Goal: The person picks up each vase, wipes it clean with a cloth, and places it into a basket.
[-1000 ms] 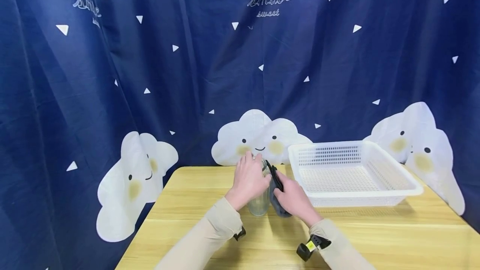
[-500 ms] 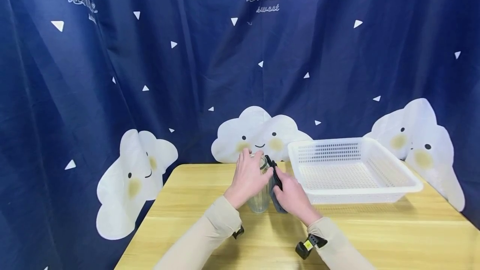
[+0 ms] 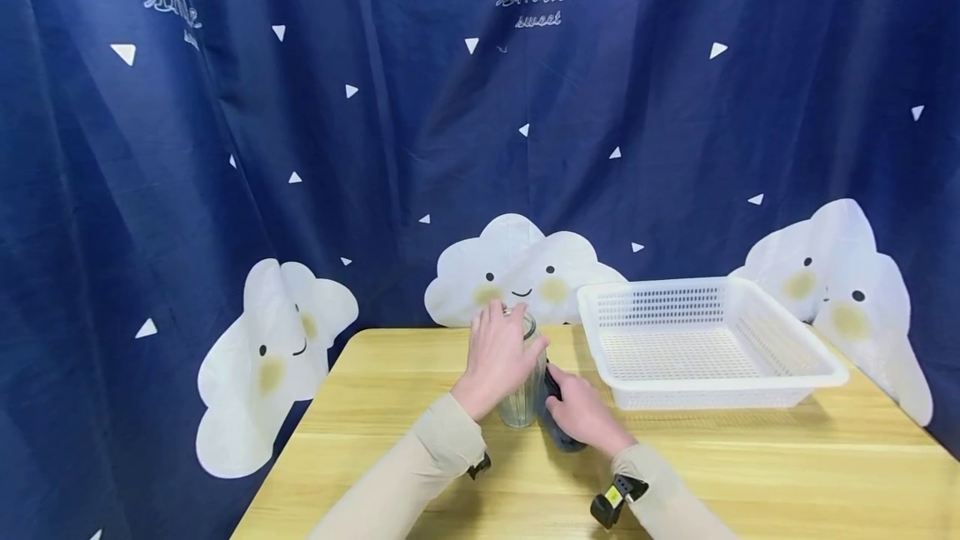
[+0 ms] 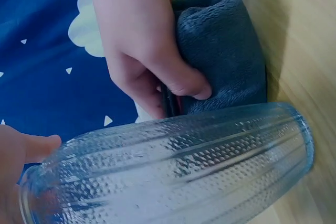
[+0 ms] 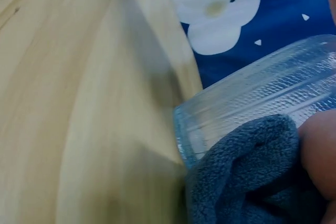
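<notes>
A clear ribbed glass vase (image 4: 184,166) stands upright on the table in the head view. Around its neck and rim curls my left hand (image 3: 498,361), thumb toward the right side. My right hand (image 3: 581,407) grips a blue-grey plush cloth (image 4: 223,51) close against the vase's right side. In the left wrist view, a black strip with a bit of red shows under the right hand's fingers; I cannot tell what it belongs to. The cloth (image 5: 241,171) overlaps the lower part of the vase in the right wrist view, its folded end near the base.
A white perforated plastic basket (image 3: 712,386) stands on the light wooden table (image 3: 390,382), to the right of the hands. Behind the table hangs a dark blue curtain (image 3: 420,140) with white clouds and triangles. Each wrist wears a black strapped device (image 3: 618,500).
My right hand has slid down along the vase's right side with the cloth, whose lower end now sits nearer the table. My left hand stays at the vase's neck.
</notes>
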Available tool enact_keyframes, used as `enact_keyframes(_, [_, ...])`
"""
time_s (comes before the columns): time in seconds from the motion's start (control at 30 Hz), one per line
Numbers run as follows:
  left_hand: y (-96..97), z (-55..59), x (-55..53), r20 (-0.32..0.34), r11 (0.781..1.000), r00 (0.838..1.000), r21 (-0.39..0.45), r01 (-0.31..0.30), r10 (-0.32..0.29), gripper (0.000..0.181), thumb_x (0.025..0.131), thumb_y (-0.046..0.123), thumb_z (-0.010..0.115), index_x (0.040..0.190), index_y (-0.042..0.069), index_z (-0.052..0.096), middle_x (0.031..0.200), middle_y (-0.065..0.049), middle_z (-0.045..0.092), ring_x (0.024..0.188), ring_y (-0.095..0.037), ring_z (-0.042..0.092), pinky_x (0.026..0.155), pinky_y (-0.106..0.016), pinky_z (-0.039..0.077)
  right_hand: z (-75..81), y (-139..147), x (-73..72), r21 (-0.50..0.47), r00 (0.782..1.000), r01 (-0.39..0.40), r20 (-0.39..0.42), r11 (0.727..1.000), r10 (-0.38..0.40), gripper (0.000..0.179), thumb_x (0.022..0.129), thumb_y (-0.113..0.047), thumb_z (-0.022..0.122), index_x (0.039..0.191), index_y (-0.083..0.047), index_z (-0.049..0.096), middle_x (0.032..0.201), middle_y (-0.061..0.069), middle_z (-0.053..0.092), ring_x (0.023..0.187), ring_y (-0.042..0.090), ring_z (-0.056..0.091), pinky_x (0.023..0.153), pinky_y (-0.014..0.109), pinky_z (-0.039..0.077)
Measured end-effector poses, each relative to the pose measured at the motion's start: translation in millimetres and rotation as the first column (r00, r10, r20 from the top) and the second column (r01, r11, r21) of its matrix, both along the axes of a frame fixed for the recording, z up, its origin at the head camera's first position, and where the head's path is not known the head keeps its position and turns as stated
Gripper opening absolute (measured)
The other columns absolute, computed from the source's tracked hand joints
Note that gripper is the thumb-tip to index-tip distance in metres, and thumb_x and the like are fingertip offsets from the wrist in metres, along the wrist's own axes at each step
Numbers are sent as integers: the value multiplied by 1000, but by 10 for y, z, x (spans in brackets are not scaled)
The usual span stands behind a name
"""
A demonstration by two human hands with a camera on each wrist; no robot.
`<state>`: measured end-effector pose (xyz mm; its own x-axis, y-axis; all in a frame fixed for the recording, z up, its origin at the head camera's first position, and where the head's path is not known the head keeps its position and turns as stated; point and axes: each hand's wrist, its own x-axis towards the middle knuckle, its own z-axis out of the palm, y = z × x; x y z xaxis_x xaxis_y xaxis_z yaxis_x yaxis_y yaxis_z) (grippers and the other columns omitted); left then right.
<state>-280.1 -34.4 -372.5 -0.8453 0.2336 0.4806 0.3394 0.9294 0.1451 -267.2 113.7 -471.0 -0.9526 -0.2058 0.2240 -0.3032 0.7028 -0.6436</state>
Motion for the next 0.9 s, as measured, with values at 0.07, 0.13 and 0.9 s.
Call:
enact_keyframes(0.07, [0, 17, 13, 10, 1000, 1000, 3, 10, -10, 62, 91, 48, 69, 138, 10, 59, 124, -16, 56, 113, -31, 54, 97, -43, 41, 34, 5, 4, -44, 1000, 6, -15, 999, -7, 59, 92, -5, 60, 149, 1, 46, 136, 26, 59, 116, 34, 63, 90, 48, 53])
enact_keyframes(0.13, [-1, 33, 28, 27, 1000, 999, 13, 24, -24, 58, 92, 43, 68, 139, 10, 59, 129, -17, 56, 117, -32, 54, 101, -45, 41, 92, 15, 14, -69, 999, 22, -36, 997, -24, 60, 92, -6, 60, 150, -2, 46, 137, 24, 60, 117, 33, 63, 92, 48, 53])
enact_keyframes(0.9, [-73, -28, -48, -45, 985, 994, 135, 109, -104, 52, 92, 40, 66, 131, 5, 63, 118, -18, 51, 110, -29, 45, 94, -39, 43, 246, -29, 8, -51, 975, 126, -177, 991, -133, 64, 89, -13, 63, 151, -5, 45, 127, 23, 64, 110, 36, 65, 89, 52, 52])
